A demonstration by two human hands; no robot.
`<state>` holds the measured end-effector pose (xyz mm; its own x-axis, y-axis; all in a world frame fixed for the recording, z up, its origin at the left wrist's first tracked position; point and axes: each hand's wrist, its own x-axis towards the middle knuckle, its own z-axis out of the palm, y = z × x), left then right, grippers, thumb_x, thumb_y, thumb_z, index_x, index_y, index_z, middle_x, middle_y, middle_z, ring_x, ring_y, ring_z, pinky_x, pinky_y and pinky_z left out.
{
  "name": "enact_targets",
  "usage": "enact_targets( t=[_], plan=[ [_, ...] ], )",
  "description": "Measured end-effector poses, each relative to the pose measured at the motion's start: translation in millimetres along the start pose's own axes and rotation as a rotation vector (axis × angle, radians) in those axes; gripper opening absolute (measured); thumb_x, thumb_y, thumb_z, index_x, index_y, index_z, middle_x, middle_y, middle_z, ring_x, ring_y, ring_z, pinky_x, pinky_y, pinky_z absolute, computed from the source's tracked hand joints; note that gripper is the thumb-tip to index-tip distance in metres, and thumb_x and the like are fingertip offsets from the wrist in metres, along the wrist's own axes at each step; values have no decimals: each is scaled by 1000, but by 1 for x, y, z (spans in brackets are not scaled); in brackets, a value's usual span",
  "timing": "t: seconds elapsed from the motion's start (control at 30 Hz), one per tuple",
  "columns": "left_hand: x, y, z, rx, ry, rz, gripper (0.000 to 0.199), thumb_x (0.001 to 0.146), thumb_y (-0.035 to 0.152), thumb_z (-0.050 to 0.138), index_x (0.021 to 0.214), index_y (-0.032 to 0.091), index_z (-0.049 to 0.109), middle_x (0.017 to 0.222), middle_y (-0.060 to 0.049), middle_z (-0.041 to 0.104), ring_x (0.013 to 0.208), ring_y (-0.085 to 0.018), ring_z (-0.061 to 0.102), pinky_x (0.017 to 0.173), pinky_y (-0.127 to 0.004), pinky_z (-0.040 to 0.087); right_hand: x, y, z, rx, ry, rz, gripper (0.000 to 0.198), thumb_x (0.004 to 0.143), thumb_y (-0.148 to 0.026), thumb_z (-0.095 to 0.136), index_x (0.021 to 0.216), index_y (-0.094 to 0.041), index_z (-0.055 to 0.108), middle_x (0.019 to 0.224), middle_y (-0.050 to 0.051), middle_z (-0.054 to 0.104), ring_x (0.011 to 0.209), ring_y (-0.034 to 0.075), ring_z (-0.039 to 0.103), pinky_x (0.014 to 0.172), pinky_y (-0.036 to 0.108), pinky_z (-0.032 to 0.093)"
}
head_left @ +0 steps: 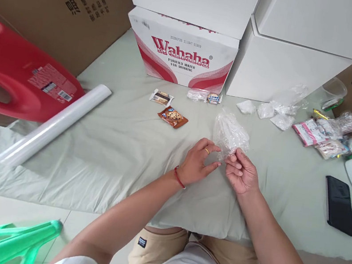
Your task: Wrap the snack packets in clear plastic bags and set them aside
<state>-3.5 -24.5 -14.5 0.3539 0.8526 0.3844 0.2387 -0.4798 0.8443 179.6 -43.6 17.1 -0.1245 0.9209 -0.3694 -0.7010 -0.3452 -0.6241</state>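
Note:
A crumpled clear plastic bag (231, 130) lies in front of me on the cloth-covered table. My right hand (241, 172) pinches its near end between thumb and fingers. Just left of that end is my left hand (196, 160), thumb and index finger apart, its fingertips close to the plastic; whether they touch it I cannot make out. Beyond the left hand rest a brown cookie packet (173, 116) and a smaller beige-and-black snack packet (161, 97). A small blue-and-white packet (214, 99) sits by the Wahaha carton, beside a clear wrapped piece (197, 95).
White cartons and the Wahaha box (185, 57) wall off the back. Small clear bags (282, 121) and a snack pile (327, 132) lie right, near a black phone (340, 205). At left are a plastic film roll (54, 125) and a red jug (20, 74).

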Motion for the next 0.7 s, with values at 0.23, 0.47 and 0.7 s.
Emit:
enact_targets(
  t=[0.23, 0.47, 0.7],
  plan=[
    [-1, 3, -6, -150, -44, -17, 37, 86, 27, 69, 123, 24, 68, 111, -9, 61, 93, -22, 59, 86, -38, 50, 1, -2, -6, 25, -14, -1, 19, 74, -26, 86, 78, -20, 68, 64, -3, 60, 47, 5, 39, 30, 7, 35],
    [1, 4, 1, -199, 14, -133, 16, 93, 35, 66, 91, 23, 75, 81, -3, 62, 76, -17, 55, 76, -32, 45, 1, 2, -1, -34, -16, -29, 25, 72, -30, 89, 79, -20, 67, 70, -2, 63, 50, 5, 38, 33, 10, 32],
    [7, 2, -2, -563, 180, -456, 33, 81, 50, 79, 84, 19, 71, 78, 1, 65, 72, -12, 53, 69, -26, 43, -5, 8, 6, -480, 76, -361, 29, 77, -40, 87, 94, -26, 68, 81, -4, 56, 60, 8, 43, 48, 18, 39]
  ],
)
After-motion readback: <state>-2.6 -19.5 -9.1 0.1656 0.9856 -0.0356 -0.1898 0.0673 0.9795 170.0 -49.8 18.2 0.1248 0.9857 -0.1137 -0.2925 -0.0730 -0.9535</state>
